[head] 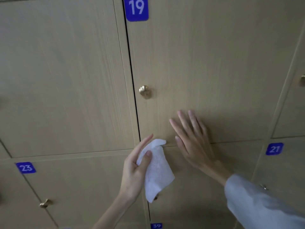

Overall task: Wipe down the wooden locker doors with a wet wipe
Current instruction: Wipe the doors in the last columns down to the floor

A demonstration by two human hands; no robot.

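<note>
A white wet wipe (156, 171) hangs crumpled from my left hand (135, 169), pinched between thumb and fingers just below the lower left corner of the wooden locker door (206, 63) marked 19. My right hand (193, 139) lies flat with fingers spread on the lower part of that door, reaching across its bottom edge. The door's brass knob (145, 91) sits above and left of my right hand. The wipe is off the door, held in front of the locker below.
More wooden doors surround it: an unlabelled one at left (62, 80), door 23 (26, 167) lower left with a brass knob (44, 203), door 21 (274, 148) lower right, a label 39 (156, 225) at the bottom. Another knob (302, 80) shows at the right edge.
</note>
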